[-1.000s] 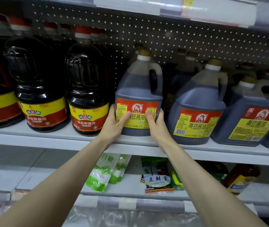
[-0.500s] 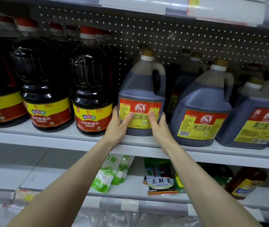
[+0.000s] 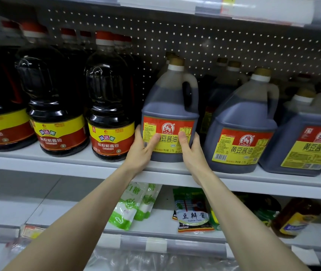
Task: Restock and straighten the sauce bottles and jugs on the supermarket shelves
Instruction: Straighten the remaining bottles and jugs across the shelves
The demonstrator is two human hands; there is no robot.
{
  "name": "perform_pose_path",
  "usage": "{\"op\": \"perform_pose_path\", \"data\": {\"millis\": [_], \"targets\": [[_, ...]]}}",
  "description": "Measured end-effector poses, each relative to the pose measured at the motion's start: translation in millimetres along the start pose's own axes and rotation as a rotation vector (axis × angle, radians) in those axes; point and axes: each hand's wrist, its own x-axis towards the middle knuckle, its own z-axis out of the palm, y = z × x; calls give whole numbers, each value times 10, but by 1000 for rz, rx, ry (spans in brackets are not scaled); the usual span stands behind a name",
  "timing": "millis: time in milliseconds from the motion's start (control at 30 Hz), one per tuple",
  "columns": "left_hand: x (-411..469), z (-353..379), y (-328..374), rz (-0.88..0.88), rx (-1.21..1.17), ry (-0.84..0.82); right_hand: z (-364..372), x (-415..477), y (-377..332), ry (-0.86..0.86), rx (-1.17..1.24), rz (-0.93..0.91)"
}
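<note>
White steel shelf point(image 3: 77, 163) with a perforated back panel point(image 3: 233, 45), supermarket aisle. Jug point(image 3: 167, 106) stands upright at the shelf's front edge, mid-view. Red-capped bottles point(image 3: 108, 106) stand at its 9 o'clock and a second jug point(image 3: 241, 118) at its 3 o'clock, both just beside. Left hand point(image 3: 142, 151) grips the jug's lower left corner, thumb across the label. Right hand point(image 3: 192, 153) grips the lower right corner, thumb likewise on the label. Fingers wrap round the sides, tips hidden. Pouches point(image 3: 130, 208) lie on the lower shelf point(image 3: 58, 216) at 6 o'clock.

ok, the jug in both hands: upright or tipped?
Upright. The jug stands on the shelf, cap on top, label level; left hand and right hand grip its lower sides.
</note>
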Motion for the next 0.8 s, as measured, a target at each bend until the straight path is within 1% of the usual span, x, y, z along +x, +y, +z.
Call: {"op": "perform_pose_path", "data": {"millis": [367, 800], "targets": [[30, -40, -31, -21, -9, -29, 32, -6, 3, 11, -28, 7], [27, -14, -25, -26, -3, -10, 13, 9, -2, -12, -43, 34]]}}
